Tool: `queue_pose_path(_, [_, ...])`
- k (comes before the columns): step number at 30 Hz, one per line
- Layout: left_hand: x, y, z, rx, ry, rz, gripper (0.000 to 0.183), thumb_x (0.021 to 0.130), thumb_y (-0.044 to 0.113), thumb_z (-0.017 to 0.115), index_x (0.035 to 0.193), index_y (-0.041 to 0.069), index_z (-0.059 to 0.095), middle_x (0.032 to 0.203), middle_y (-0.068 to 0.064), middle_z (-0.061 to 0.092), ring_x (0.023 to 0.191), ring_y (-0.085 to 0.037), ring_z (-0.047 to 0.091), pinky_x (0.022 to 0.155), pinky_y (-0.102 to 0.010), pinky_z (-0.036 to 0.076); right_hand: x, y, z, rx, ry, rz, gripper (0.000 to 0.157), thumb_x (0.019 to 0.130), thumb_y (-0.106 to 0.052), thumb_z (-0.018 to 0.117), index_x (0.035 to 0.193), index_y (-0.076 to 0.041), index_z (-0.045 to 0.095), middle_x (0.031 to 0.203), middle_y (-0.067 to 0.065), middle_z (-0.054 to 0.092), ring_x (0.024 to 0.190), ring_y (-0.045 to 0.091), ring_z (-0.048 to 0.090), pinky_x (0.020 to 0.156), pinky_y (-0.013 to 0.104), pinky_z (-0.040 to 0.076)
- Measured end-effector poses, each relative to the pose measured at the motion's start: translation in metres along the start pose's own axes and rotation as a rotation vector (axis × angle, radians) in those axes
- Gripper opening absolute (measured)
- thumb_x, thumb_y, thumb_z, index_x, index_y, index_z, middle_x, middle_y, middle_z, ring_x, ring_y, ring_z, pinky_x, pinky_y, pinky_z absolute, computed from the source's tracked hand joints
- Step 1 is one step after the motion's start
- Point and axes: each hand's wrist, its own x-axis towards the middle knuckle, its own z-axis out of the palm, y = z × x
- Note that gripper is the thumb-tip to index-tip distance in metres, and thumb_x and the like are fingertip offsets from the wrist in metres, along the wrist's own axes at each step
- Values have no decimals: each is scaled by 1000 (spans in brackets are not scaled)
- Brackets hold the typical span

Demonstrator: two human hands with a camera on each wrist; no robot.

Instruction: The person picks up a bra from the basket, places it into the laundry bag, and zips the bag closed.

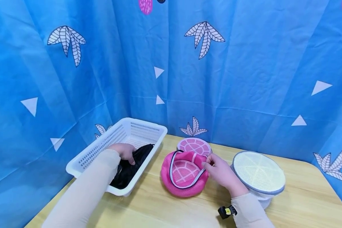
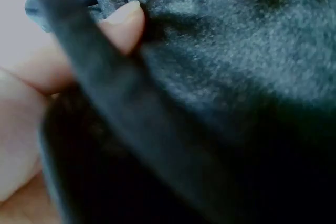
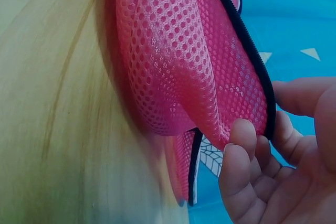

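My left hand (image 1: 126, 152) reaches into a white plastic basket (image 1: 142, 125) and grips a black garment (image 1: 142, 158) that lies along its right side. Up close in the left wrist view, the thumb presses gathered black cloth (image 2: 236, 51), and a dark strap or band crosses in front of the hand. On the table, a round pink mesh laundry bag (image 1: 185, 191) stands with its zipped mouth gaping. My right hand (image 1: 220, 169) pinches the right side of its dark zipper edge (image 3: 257, 66) between thumb and fingers. Behind the mouth, the bag's round pink lid (image 1: 194, 145) is folded back.
A white mesh laundry bag (image 1: 259, 172) with grey trim stands to the right, beside my right forearm. Blue patterned curtain (image 1: 188, 79) hangs behind and to the left of the wooden table (image 1: 148, 205). A black band with a small device (image 1: 227, 211) is on my right wrist.
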Motion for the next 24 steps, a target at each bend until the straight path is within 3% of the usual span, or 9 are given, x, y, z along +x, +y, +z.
queue_pose_path(3, [1, -4, -5, -16, 60, 40, 49, 80, 19, 72, 126, 12, 58, 116, -8, 60, 107, -26, 52, 96, -49, 37, 0, 0, -1, 6, -3, -11, 17, 89, -27, 63, 86, -15, 51, 72, 3, 57, 61, 21, 51, 52, 31, 42])
queue_pose_path(9, [0, -13, -16, -72, 339, 110, 51, 92, 8, 52, 141, 16, 41, 134, -13, 49, 122, -32, 44, 102, -53, 30, -1, -1, -1, 23, -25, -4, 17, 88, -25, 65, 87, -15, 51, 74, 4, 57, 61, 22, 51, 51, 31, 42])
queue_pose_path(14, [1, -20, -23, -193, 475, 146, 62, 90, -6, 31, 139, 29, 44, 136, -5, 48, 123, -24, 42, 104, -49, 30, -1, 0, 0, 10, -20, 4, 16, 87, -23, 66, 86, -15, 52, 74, 4, 55, 62, 22, 50, 51, 31, 42])
queue_pose_path(16, [1, -22, -24, -237, 503, 168, 67, 87, -9, 27, 139, 28, 45, 139, -5, 45, 124, -24, 39, 105, -48, 28, 0, 0, 1, 4, -20, 4, 16, 87, -23, 66, 86, -15, 52, 74, 4, 55, 62, 21, 50, 51, 31, 42])
queue_pose_path(18, [2, -25, -24, -244, 507, 178, 66, 86, -10, 27, 138, 26, 47, 139, -5, 45, 124, -24, 38, 106, -47, 26, 0, 0, 1, -4, -19, 1, 16, 87, -22, 66, 86, -15, 52, 74, 4, 54, 62, 21, 50, 52, 31, 42])
queue_pose_path(20, [2, -27, -22, -228, 469, 169, 57, 88, -6, 33, 138, 19, 48, 139, -9, 45, 126, -27, 38, 105, -49, 27, 0, 0, 1, -11, -18, -4, 16, 87, -22, 66, 86, -14, 52, 74, 4, 54, 62, 20, 50, 52, 31, 42])
queue_pose_path(22, [3, -27, -20, -191, 395, 154, 47, 91, 4, 45, 137, 10, 47, 137, -15, 46, 125, -31, 40, 104, -50, 29, 0, -1, 0, -13, -20, -7, 16, 87, -21, 66, 85, -14, 52, 74, 4, 53, 62, 20, 49, 53, 31, 42])
queue_pose_path(24, [2, -26, -17, -213, 281, 120, 52, 90, 16, 55, 139, 4, 42, 137, -19, 44, 122, -35, 42, 99, -50, 35, 0, -1, 0, -13, -23, -9, 16, 87, -21, 66, 85, -14, 52, 74, 4, 53, 62, 20, 49, 52, 31, 42])
